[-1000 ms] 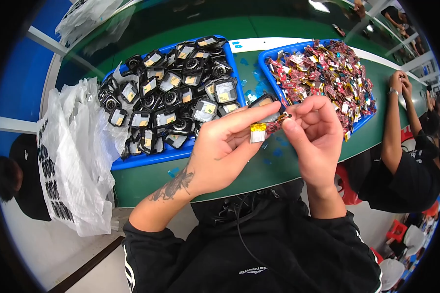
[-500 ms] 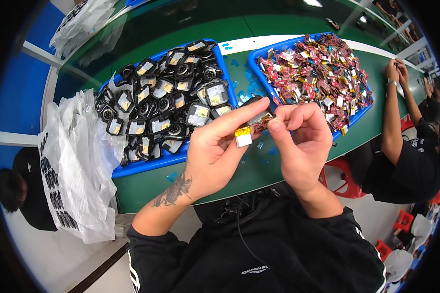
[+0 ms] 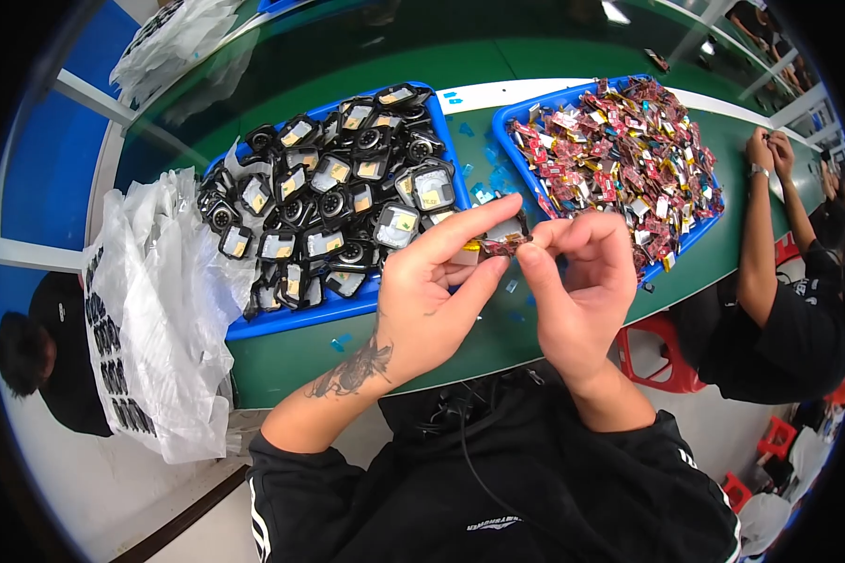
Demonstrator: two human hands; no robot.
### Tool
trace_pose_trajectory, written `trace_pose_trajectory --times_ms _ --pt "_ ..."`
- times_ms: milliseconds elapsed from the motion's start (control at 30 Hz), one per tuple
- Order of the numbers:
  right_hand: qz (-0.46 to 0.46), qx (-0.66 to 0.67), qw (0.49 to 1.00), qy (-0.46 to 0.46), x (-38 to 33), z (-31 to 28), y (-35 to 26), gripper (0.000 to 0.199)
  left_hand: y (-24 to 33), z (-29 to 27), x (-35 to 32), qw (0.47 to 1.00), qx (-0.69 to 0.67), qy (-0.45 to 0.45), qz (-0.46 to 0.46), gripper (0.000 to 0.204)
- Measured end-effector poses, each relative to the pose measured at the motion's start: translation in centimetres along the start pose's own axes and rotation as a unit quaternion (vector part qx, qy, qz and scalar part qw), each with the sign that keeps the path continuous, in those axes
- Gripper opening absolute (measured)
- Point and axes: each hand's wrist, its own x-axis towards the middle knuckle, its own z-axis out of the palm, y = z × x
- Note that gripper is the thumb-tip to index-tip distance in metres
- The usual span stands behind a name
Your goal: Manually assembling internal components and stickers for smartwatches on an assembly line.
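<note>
Between my hands is a black watch case [image 3: 509, 229], seen edge-on and partly covered by fingers. A small red circuit board [image 3: 502, 248] lies along its near side, with a yellow-taped battery [image 3: 467, 254] at the board's left end. My left hand [image 3: 432, 291] grips the case between thumb and fingers, its index finger stretched along the far side. The thumb and index finger of my right hand [image 3: 584, 296] pinch the right end of the board. Exactly where those fingertips touch is hard to make out.
A blue tray [image 3: 333, 317] of black watch cases stands at left. Another blue tray [image 3: 514, 141] at right holds red boards with batteries. Blue film scraps [image 3: 479, 174] litter the green table [image 3: 300, 366]. Plastic sheeting [image 3: 164, 328] hangs at left; a co-worker's arm [image 3: 759, 225] is at right.
The battery, which hung in plain sight below my left fingers, is now mostly covered by my left thumb and fingers. Both hands stay close together; the whole view has shifted slightly.
</note>
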Motion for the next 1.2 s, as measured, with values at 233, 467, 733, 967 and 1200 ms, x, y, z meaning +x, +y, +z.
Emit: trace_pose_trajectory --times_ms 233,467,733,967,1200 --pt "-0.018 -0.210 0.970 -0.120 1.5 -2.0 -1.8 0.024 0.5 0.2 0.0 1.000 -0.017 -0.009 -0.021 0.054" --pt "0.025 -0.051 0.998 -0.035 0.2 -1.3 -0.2 0.022 -0.2 0.3 0.2 0.997 -0.054 -0.024 -0.042 0.055" --pt "0.030 -0.071 0.997 -0.013 -0.2 -1.1 -0.2 0.023 -1.1 0.1 0.1 0.999 -0.039 -0.018 -0.016 0.052" --pt "0.055 -0.117 0.991 -0.045 0.6 -1.8 -0.8 0.022 -1.0 0.2 0.0 0.998 -0.049 -0.015 -0.040 0.049" --pt "0.033 -0.159 0.986 -0.043 0.5 -1.9 -0.2 0.039 -0.6 0.6 -0.1 1.000 -0.020 0.017 0.000 0.044"
